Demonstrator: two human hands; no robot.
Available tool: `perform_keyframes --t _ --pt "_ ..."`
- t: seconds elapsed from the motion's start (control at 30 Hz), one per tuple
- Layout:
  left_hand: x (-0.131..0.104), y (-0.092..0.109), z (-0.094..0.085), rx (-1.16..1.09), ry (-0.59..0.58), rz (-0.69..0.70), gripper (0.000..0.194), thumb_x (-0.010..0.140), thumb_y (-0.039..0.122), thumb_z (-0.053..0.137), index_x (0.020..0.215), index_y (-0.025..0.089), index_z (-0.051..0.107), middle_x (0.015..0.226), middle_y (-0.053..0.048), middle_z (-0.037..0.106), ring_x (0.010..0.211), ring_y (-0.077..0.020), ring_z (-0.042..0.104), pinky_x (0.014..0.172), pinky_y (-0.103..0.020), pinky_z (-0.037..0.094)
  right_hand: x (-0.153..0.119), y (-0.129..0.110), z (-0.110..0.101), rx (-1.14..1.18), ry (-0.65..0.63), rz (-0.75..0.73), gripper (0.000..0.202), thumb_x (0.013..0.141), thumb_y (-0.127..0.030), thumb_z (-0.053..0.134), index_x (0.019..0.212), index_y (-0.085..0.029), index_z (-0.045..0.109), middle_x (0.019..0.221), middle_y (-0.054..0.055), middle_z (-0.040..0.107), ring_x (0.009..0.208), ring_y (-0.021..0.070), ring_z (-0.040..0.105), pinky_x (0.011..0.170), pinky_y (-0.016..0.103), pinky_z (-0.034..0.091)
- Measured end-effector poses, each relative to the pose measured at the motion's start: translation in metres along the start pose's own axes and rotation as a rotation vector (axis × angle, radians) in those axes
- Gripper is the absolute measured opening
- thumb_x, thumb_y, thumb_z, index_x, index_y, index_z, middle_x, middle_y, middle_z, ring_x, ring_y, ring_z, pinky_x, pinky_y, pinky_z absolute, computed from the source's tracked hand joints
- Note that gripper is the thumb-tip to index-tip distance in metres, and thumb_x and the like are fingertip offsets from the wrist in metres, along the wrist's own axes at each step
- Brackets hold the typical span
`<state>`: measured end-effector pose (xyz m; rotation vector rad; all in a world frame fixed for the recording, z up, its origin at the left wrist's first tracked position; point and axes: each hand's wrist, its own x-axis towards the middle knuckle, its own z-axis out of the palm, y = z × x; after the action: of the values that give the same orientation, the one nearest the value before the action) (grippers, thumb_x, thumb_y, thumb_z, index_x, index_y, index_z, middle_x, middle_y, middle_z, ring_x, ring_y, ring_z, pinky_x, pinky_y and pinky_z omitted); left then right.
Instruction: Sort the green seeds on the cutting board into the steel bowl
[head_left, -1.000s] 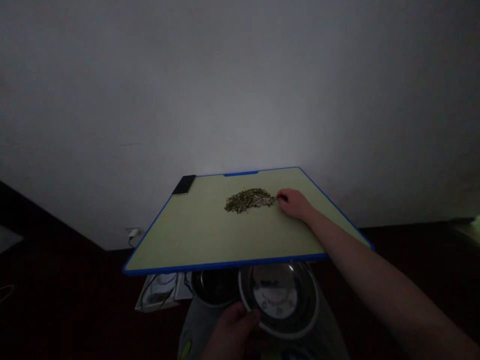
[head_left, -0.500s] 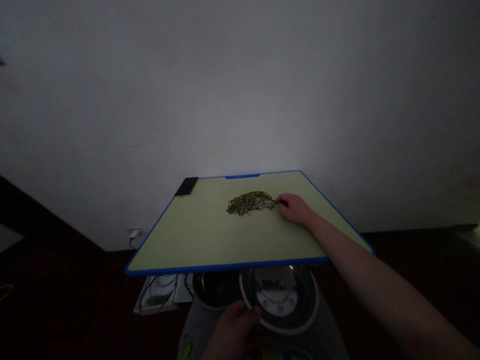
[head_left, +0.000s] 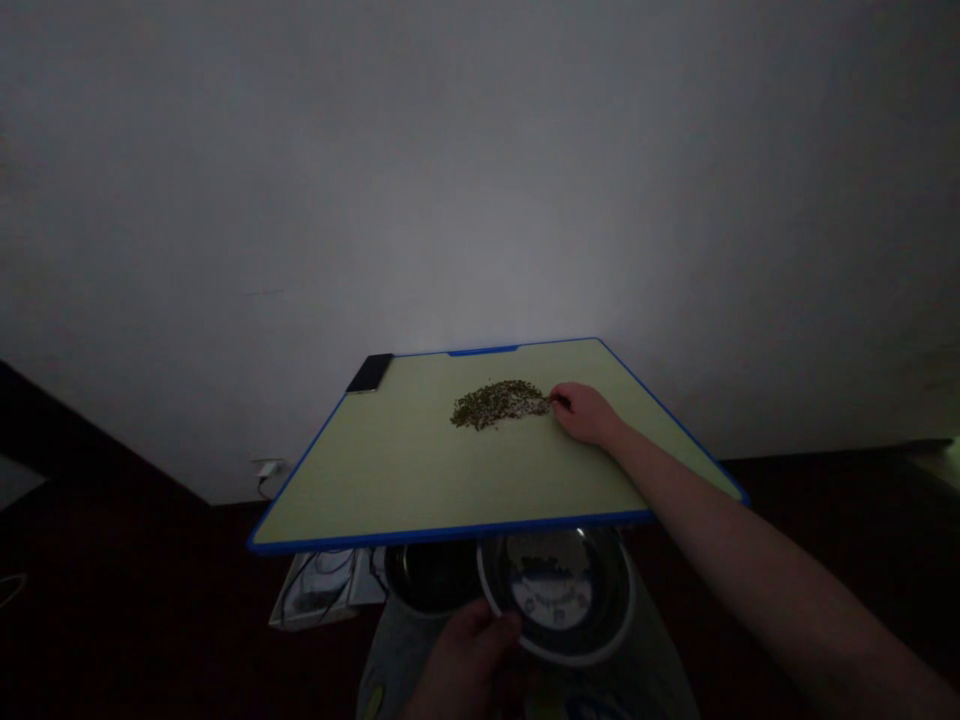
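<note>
"Where are the green bits (head_left: 495,404)?"
"Mid-table (head_left: 375,480), beside the right hand (head_left: 583,412): fingers curled shut, contents unclear."
"Left hand (head_left: 469,650)?"
"Gripping the metal bowl (head_left: 559,660) below the table's near edge; its markings are unreadable."

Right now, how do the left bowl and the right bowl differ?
The right bowl shows a pale, marked base; the left bowl looks dark inside. The left hand holds the right bowl's rim, which partly hides the left bowl. Both are round, partly covered by the board.
</note>
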<state>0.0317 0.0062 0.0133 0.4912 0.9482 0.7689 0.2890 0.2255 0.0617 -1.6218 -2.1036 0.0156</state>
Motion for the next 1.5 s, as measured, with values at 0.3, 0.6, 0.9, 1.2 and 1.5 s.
perform_keyframes --t 0.3,0.6,0.9,1.2,1.5 --pt "0.0002 -0.0038 -0.0012 0.041 0.0 0.014 0.037 0.062 0.04 0.083 0.086 0.014 0.073 0.088 -0.012 0.08 0.078 -0.0263 0.073 0.068 -0.033 0.052 0.0012 -0.0009 0.001 0.013 0.0 0.005 0.023 0.086 -0.017 0.048 0.095 -0.015 0.069 0.095 0.01 0.07 0.087 0.0187 0.061 0.079 0.027 0.042" --pt "-0.0029 -0.002 -0.0006 0.048 0.034 0.002 0.038 0.06 0.039 0.083 0.085 0.013 0.072 0.09 -0.014 0.08 0.082 -0.0283 0.073 0.076 -0.039 0.053 0.0011 -0.0019 -0.0007 0.02 0.009 0.001 0.021 0.084 -0.017 0.049 0.093 -0.016 0.069 0.094 0.009 0.071 0.086 0.0191 0.061 0.078 0.027 0.042" --pt "-0.0037 -0.0007 0.0014 0.036 0.016 0.015 0.038 0.063 0.038 0.082 0.09 0.013 0.074 0.094 -0.013 0.08 0.086 -0.0286 0.073 0.069 -0.034 0.053 0.0017 0.0008 -0.0006 -0.008 0.016 0.051 0.022 0.084 -0.018 0.049 0.091 -0.015 0.069 0.092 0.01 0.071 0.083 0.0191 0.061 0.074 0.028 0.041" --pt "-0.0028 -0.0022 -0.0005 0.024 0.017 0.017 0.039 0.063 0.036 0.082 0.092 0.012 0.073 0.094 -0.014 0.08 0.083 -0.028 0.073 0.068 -0.034 0.052 0.0034 0.003 0.0018 -0.001 0.008 0.057 0.021 0.085 -0.018 0.05 0.094 -0.016 0.068 0.095 0.01 0.071 0.086 0.0187 0.061 0.078 0.027 0.042" --pt "-0.0047 -0.0007 0.0002 0.035 0.03 0.004 0.04 0.06 0.04 0.084 0.089 0.013 0.073 0.093 -0.014 0.08 0.085 -0.0281 0.073 0.071 -0.035 0.052 0.0027 0.0007 0.0006 0.018 0.005 0.008 0.022 0.085 -0.016 0.048 0.093 -0.015 0.068 0.094 0.01 0.07 0.085 0.0192 0.06 0.077 0.027 0.041"
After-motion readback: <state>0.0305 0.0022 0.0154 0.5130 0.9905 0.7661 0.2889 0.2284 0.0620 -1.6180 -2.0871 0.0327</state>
